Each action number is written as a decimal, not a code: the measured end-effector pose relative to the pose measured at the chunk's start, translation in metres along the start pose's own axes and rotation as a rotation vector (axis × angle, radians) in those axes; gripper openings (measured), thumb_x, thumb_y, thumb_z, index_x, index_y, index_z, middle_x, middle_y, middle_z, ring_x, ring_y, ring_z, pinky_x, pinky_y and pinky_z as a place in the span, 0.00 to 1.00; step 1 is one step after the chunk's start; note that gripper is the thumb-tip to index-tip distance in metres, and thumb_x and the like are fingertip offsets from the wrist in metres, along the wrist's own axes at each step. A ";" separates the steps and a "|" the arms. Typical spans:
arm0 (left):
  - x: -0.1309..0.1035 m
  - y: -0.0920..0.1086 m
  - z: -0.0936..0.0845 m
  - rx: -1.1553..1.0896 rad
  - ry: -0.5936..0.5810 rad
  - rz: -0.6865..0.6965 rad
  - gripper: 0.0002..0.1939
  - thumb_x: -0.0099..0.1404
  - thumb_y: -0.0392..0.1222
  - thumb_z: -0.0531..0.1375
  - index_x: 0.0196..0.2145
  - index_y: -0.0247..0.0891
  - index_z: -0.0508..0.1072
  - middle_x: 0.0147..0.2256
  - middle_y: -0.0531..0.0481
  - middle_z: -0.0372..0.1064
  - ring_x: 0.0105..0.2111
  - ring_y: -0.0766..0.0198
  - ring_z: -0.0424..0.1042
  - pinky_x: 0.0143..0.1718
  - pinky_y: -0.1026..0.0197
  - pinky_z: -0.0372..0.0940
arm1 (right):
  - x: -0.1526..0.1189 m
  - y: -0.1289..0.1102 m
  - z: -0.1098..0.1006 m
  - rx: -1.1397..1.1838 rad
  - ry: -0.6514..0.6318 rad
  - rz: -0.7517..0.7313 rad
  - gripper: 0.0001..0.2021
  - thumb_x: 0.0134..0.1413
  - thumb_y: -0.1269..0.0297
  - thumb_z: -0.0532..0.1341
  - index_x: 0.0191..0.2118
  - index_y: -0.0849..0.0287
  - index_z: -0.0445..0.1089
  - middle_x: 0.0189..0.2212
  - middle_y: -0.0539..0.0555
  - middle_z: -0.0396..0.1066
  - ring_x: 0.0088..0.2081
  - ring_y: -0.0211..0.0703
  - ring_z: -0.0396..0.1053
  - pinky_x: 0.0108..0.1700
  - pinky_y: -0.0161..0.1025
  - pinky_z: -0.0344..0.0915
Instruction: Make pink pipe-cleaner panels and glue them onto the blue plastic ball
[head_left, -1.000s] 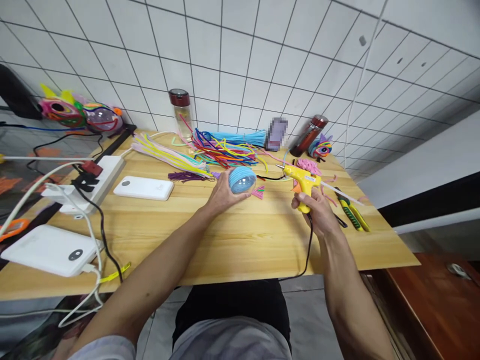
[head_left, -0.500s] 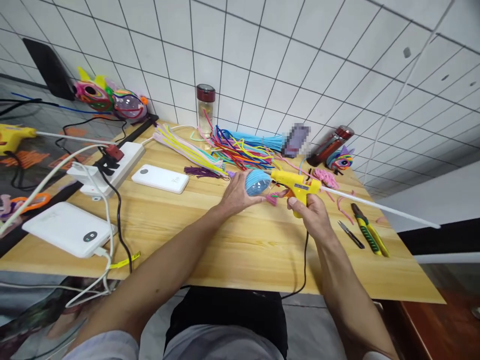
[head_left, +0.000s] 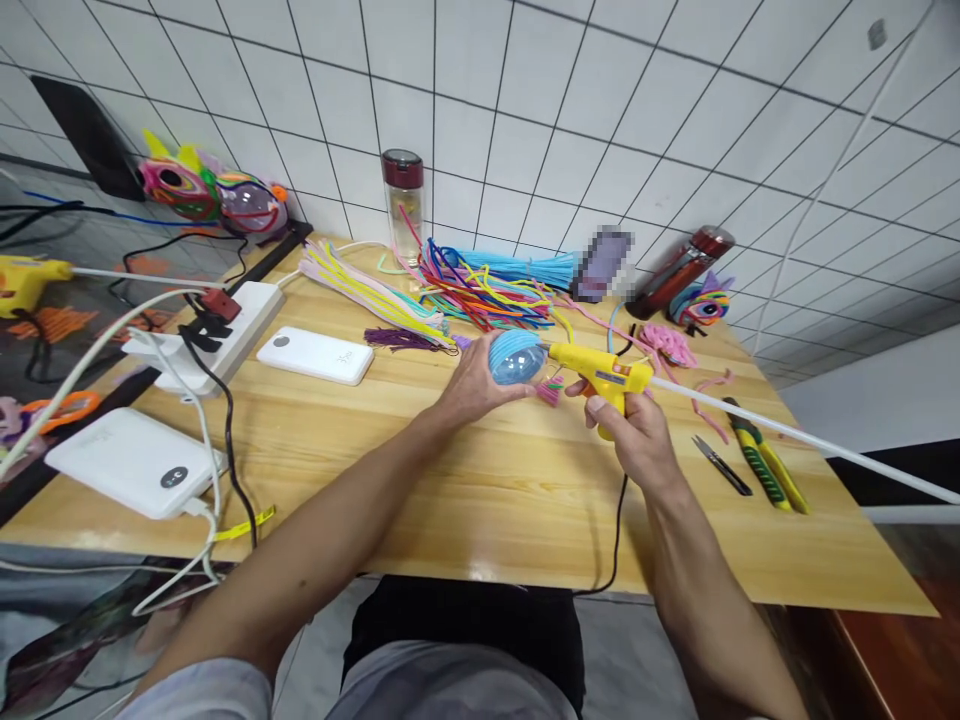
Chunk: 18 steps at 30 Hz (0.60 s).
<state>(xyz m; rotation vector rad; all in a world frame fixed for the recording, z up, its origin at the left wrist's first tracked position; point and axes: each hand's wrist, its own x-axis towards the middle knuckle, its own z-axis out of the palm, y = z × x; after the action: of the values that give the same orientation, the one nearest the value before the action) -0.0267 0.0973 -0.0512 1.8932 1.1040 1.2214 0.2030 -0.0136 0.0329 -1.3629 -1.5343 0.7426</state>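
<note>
My left hand (head_left: 475, 385) is wrapped around a clear plastic ball (head_left: 519, 362), holding it up over the table. Light blue pipe cleaners cover its upper left part, while the lower right side is bare and see-through. In my right hand (head_left: 640, 432) is a yellow hot glue gun (head_left: 598, 370), its nozzle pointing left at the ball's right side. I cannot tell whether the nozzle touches the ball. A long white glue stick (head_left: 787, 428) sticks out from the back of the gun. A small pink-and-green striped piece (head_left: 551, 390) lies just behind the nozzle.
Behind my hands lie bundles of coloured pipe cleaners (head_left: 487, 290) and a glass bottle (head_left: 405, 205). At right are snips (head_left: 721, 465), pliers (head_left: 766, 455) and a dark red flask (head_left: 682, 270). Power banks (head_left: 315, 355), a power strip (head_left: 225, 345) and cables occupy the left.
The view has shifted slightly, so the right-hand things sit further right. My hands still hold the ball and glue gun close together, with little visible change between them.
</note>
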 end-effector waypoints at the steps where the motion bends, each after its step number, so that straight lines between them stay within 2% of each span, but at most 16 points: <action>1: 0.000 0.000 0.000 0.011 -0.005 0.011 0.54 0.51 0.56 0.80 0.67 0.39 0.61 0.65 0.34 0.67 0.67 0.40 0.67 0.70 0.39 0.63 | -0.001 0.001 0.001 -0.024 -0.004 -0.004 0.15 0.63 0.48 0.66 0.39 0.56 0.77 0.34 0.54 0.79 0.33 0.44 0.69 0.36 0.42 0.67; 4: 0.001 0.000 0.001 0.049 -0.012 0.044 0.54 0.50 0.55 0.80 0.67 0.39 0.62 0.64 0.35 0.68 0.67 0.40 0.67 0.70 0.39 0.62 | -0.002 0.001 0.002 -0.098 -0.023 -0.017 0.16 0.64 0.47 0.66 0.38 0.57 0.78 0.36 0.55 0.80 0.33 0.44 0.69 0.36 0.42 0.67; 8: 0.001 0.001 0.002 0.054 -0.022 0.048 0.53 0.51 0.55 0.80 0.68 0.40 0.62 0.64 0.35 0.68 0.67 0.40 0.67 0.70 0.39 0.62 | -0.005 -0.001 0.002 -0.138 -0.043 -0.048 0.17 0.66 0.46 0.65 0.43 0.57 0.79 0.43 0.57 0.82 0.34 0.45 0.71 0.40 0.44 0.70; 11: 0.002 0.004 0.000 0.006 -0.027 0.030 0.54 0.50 0.55 0.80 0.67 0.38 0.62 0.64 0.34 0.68 0.67 0.39 0.66 0.70 0.40 0.61 | -0.006 -0.001 0.002 -0.134 -0.033 -0.047 0.18 0.65 0.45 0.66 0.44 0.56 0.79 0.40 0.56 0.81 0.32 0.44 0.69 0.38 0.43 0.69; 15: 0.003 0.004 -0.004 -0.183 -0.022 -0.065 0.52 0.52 0.58 0.78 0.66 0.38 0.62 0.64 0.35 0.68 0.65 0.41 0.69 0.68 0.42 0.64 | -0.002 0.000 0.004 0.001 0.028 -0.023 0.18 0.64 0.45 0.67 0.42 0.57 0.79 0.34 0.54 0.79 0.29 0.41 0.66 0.31 0.40 0.65; 18: 0.006 0.000 -0.007 -0.309 -0.019 -0.148 0.50 0.52 0.59 0.77 0.65 0.39 0.63 0.63 0.37 0.69 0.64 0.42 0.71 0.66 0.43 0.66 | 0.005 0.000 0.005 0.185 0.071 -0.027 0.19 0.63 0.45 0.67 0.45 0.56 0.77 0.38 0.54 0.81 0.27 0.39 0.66 0.31 0.39 0.65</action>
<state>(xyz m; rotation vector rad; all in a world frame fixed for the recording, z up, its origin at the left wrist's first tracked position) -0.0319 0.1028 -0.0464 1.5594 0.9644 1.2103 0.1987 -0.0085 0.0320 -1.2167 -1.3902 0.7911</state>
